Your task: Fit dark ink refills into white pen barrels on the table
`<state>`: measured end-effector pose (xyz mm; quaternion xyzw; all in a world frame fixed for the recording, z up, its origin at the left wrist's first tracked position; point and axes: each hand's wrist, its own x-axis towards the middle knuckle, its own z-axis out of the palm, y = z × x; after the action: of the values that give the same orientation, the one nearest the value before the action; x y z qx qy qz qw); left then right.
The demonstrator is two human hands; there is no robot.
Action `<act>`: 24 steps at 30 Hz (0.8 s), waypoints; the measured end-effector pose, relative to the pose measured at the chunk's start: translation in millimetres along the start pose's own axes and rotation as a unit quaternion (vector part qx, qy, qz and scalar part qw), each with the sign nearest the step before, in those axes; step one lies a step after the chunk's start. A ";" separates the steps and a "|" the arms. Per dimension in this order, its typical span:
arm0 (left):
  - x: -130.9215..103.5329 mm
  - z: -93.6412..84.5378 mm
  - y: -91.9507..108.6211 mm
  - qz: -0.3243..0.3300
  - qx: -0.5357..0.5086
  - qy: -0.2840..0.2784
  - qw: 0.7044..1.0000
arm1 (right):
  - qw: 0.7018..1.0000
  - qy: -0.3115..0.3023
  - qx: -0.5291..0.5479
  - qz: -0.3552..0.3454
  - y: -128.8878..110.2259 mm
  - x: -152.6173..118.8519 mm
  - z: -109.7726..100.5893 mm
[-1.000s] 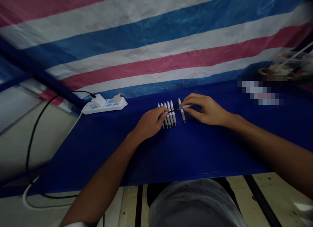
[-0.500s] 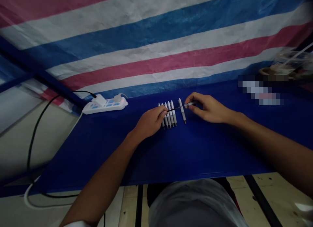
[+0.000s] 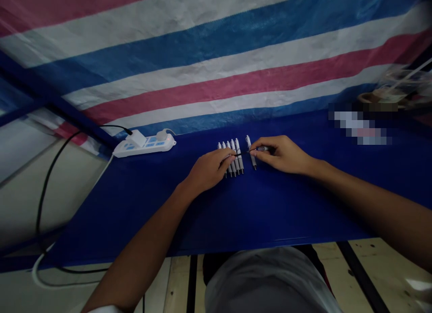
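My left hand (image 3: 209, 170) is pinched on a thin black stick-like piece (image 3: 239, 155), which points right, toward my other hand. Under and beside it lies a row of several white-and-grey click pens (image 3: 241, 165), partly covered by my fingers. My right hand (image 3: 287, 154) grips a grey pen barrel (image 3: 262, 148) between thumb and fingers, a dark thin end showing at the fingertips. Just below those fingertips one separate white-and-grey pen (image 3: 253, 162) rests on the blue table. A small gap parts the two hands.
A white power strip (image 3: 148, 145) with plugs and cables sits at the table's (image 3: 270, 205) back left. A striped tarp (image 3: 216, 88) hangs behind. At the back right are a blurred-out item (image 3: 357, 127) and a round brown container (image 3: 369, 98).
My right hand has shifted slightly left and down with the pen barrel. The long dark rod that spanned both hands no longer joins them; a short black end shows at my left fingers.
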<state>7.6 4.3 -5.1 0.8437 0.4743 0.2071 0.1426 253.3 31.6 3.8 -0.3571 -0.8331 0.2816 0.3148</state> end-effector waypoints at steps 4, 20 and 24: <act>0.3 -1.2 -0.3 0.002 -0.004 0.011 1.000 | 0.999 0.018 0.029 0.025 -1.7 -0.1 1.6; 2.6 -10.2 -14.8 -0.071 -0.077 0.105 0.989 | 0.986 0.142 0.058 0.059 12.1 6.2 -9.4; 2.9 -12.2 -14.7 -0.071 -0.075 0.115 0.988 | 0.985 0.146 0.060 0.063 11.7 6.5 -11.0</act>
<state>-7.8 14.8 -0.3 0.7655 0.5290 0.3271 0.1647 262.6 46.2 4.9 -0.4265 -0.7357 0.2947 0.4358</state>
